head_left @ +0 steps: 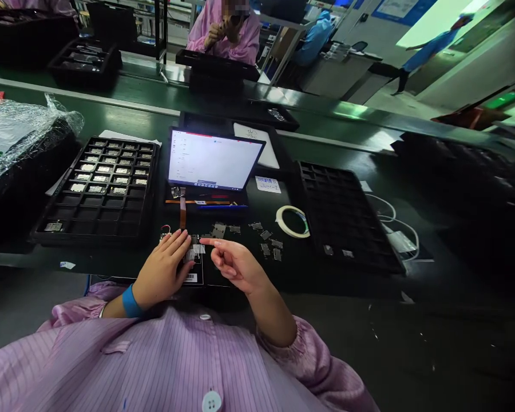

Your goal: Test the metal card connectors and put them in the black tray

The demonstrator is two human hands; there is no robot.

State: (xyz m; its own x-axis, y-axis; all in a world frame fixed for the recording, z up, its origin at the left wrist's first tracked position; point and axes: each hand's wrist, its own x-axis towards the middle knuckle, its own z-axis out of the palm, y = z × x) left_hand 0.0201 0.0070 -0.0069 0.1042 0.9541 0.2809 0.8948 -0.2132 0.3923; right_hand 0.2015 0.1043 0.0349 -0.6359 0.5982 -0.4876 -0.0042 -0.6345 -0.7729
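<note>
- The left hand (165, 266) lies palm down, fingers straight and side by side; its grip is flat and unclosed, pressed over the left part of an electronic assembly (195, 256). A smooth blue wristband (131, 301) circles the wrist.
- The right hand (236, 266) stretches its index finger to the assembly's upper right edge; contact is too small to judge. The other fingers curl loosely, and I cannot tell whether this grip encloses anything.
- The assembly sits on the dark counter (120, 263) close to the person's body, partly hidden by the left hand. A thin dark rectangular panel shows, with a translucent whitish patch and a white barcode label (191, 278).
- A flat copper-brown ribbon cable (182, 213) runs from the assembly up toward a glossy, lit rectangular display (214, 160).
- Right of the hands lie small, flat grey plates (277, 244), angular and dull, scattered near a cream ring-shaped tape roll (280, 218).
- To the left, a matte black compartment tray (98, 220) carries rows of silvery rectangular modules (96, 189).
- To the right, another black gridded tray (339, 206) has two small pieces in its near row, beside a looped white cable (415, 232).
- Crinkled, shiny clear film (21, 126) wraps a dark stack at far left.
</note>
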